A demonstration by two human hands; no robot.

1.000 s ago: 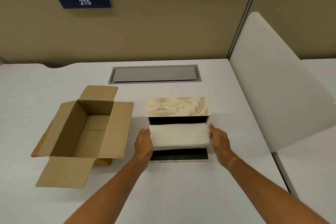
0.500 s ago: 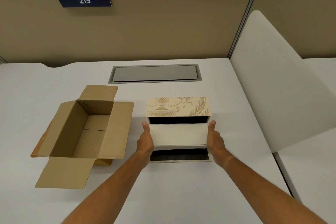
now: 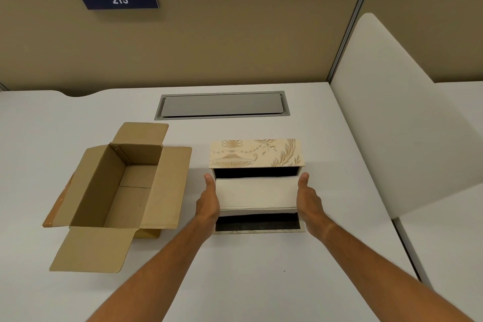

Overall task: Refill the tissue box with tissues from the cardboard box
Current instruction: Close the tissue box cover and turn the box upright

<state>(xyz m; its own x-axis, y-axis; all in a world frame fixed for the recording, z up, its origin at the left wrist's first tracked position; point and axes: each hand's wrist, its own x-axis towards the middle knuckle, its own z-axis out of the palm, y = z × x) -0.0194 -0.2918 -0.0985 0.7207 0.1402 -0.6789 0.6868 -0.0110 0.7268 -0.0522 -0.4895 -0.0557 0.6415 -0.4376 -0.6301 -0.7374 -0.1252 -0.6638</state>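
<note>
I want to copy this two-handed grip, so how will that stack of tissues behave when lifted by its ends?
The stack of tissues is probably floppy: thin loose sheets, layered at the near edge, so the middle may sag. It looks light, since the left hand and right hand press only its ends. Sheets could slip apart or catch on the tissue box opening.

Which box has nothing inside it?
The brown cardboard box, flaps open, shows only its bare bottom. The patterned tissue box has the stack of tissues over it, between the left hand and right hand.
</note>
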